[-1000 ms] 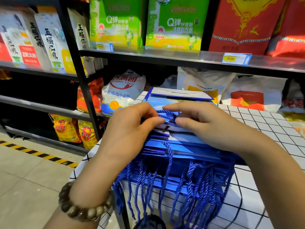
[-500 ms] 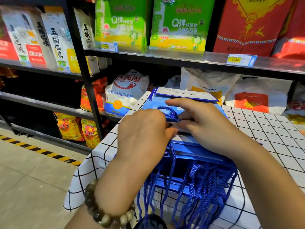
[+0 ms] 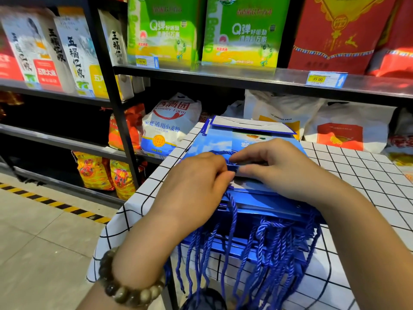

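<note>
Left hand point(image 3: 196, 182) and right hand point(image 3: 283, 171) mid-frame, curled fingers pinching the folded top edge of a glossy flat blue paper bag point(image 3: 212, 142), twisted rope handles point(image 3: 277, 240) dangling, grid-patterned table point(image 3: 362, 175)

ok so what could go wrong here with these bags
The stack of bags lies at the table edge, cords hanging over; a tug by the left hand and right hand, both pinching the top bag, could slide the pile off. The hanging cords look tangled, so one may snag and tear.
</note>
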Demonstrator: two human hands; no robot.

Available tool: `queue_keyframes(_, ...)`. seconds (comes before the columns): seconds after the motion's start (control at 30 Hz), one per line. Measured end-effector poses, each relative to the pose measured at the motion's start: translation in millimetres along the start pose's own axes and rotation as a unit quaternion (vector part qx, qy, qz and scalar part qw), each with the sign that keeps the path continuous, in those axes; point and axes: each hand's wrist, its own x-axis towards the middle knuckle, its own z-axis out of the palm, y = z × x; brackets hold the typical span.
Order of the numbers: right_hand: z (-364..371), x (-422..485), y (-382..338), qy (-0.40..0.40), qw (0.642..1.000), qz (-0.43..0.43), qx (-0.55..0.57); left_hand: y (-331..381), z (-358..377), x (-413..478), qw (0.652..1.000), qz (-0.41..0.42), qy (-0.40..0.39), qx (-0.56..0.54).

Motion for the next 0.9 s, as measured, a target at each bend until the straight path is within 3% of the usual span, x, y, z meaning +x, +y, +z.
queue_keyframes(0.2, 2.8, 7.7, -6.7, -0.016, 0.996, 0.078, -0.038, -1.4, 5.8, -2.1, 0.998, -0.008, 0.026, -0.057)
queue_keyframes(0.33, 4.5, 9.4, -9.6, -0.017, 0.996, 0.076, 0.032, -0.3, 6.0, -2.4, 0.996, -0.028, 0.037, -0.073)
queue_keyframes(0.53, 5.7, 11.6, 0.0, 0.061, 0.991, 0.103, 0.051, 1.1, 3.3, -3.8, 0.989, -0.055, 0.036, -0.133)
queue_keyframes(0.73, -1.4, -3.6, -3.5, 0.044, 0.992, 0.069, -0.099, -4.5, 2.4, -3.4, 0.992, -0.038, 0.032, -0.120)
queue_keyframes(0.83, -3.4, -19.8, -16.2, -0.053, 0.982, 0.074, -0.163, -7.1, 2.6, -1.0, 0.989, -0.020, 0.104, -0.103)
queue_keyframes(0.9, -0.3, -25.8, -22.9, -0.071, 0.975, 0.051, -0.202, -6.4, 1.2, 1.0, 0.983, -0.016, 0.147, -0.106)
